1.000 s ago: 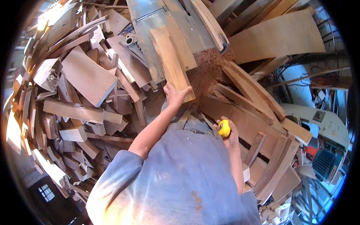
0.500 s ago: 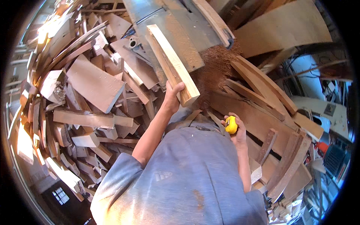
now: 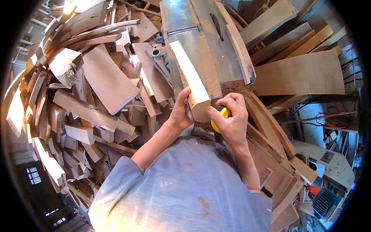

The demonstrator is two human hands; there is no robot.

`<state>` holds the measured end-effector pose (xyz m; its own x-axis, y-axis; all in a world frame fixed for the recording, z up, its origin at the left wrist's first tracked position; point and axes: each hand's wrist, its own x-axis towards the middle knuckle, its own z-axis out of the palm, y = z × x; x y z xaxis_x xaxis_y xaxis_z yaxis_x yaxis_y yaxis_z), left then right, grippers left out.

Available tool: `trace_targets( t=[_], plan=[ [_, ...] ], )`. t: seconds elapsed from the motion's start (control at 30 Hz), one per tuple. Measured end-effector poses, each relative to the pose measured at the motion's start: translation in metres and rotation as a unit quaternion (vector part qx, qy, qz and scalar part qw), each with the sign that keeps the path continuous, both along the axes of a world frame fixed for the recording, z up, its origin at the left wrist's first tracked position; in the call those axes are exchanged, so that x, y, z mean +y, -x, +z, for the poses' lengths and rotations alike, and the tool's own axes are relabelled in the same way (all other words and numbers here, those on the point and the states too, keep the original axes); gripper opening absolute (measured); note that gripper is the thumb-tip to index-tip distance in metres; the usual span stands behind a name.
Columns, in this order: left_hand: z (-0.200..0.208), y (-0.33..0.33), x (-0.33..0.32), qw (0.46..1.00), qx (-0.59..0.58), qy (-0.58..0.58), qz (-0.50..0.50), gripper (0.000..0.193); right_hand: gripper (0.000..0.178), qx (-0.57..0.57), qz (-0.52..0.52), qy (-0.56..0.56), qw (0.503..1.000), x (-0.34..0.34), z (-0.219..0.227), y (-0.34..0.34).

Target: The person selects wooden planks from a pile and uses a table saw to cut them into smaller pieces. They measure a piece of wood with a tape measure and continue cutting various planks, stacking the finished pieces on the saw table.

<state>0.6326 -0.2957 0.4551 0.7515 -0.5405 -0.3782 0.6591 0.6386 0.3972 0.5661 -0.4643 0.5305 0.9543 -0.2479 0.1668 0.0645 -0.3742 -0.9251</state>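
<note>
My left hand (image 3: 181, 111) is closed round the near part of a squared wooden block (image 3: 190, 75), thumb up along its left side. The block has a pale, brightly lit top face and slants away over the metal machine table (image 3: 181, 15). Close to the block's near end, my right hand (image 3: 235, 121) is closed round a yellow tape measure (image 3: 225, 112), mostly covered by the fingers. Its thumb and fingertips come right up to the block's end corner; I cannot tell whether they touch it. No drawn-out blade can be made out.
Offcuts and boards (image 3: 106, 77) are heaped on the left. A slot and a wooden fence (image 3: 236, 42) run along the machine table. Curved planks (image 3: 272, 125) and a wide board (image 3: 301, 75) lie on the right, with a dark finned motor (image 3: 326, 201) lower down.
My right hand has risen with the tape measure and come left to the block's near end. The block sits slightly lower and farther right in view. The whole view has shifted.
</note>
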Motion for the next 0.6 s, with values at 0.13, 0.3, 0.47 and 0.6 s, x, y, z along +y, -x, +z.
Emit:
trace_targets(
  t=[0.13,0.3,0.47,0.6],
  plan=[
    [0.009,0.000,-0.004,1.000,0.005,-0.015,-0.004,0.052,0.024,-0.035,-0.028,0.103,0.994,0.007,0.009,-0.013],
    [0.008,0.000,-0.005,1.000,0.014,-0.014,-0.018,0.054,0.024,-0.043,-0.037,0.139,0.989,0.010,0.005,-0.014],
    [0.004,0.003,-0.005,1.000,0.005,-0.017,-0.011,0.056,0.027,-0.054,-0.048,0.200,0.977,0.010,-0.005,-0.008],
    [-0.010,0.006,-0.008,1.000,-0.001,-0.029,0.006,0.061,0.026,-0.059,-0.045,0.192,0.979,0.006,-0.016,0.000]
  ],
)
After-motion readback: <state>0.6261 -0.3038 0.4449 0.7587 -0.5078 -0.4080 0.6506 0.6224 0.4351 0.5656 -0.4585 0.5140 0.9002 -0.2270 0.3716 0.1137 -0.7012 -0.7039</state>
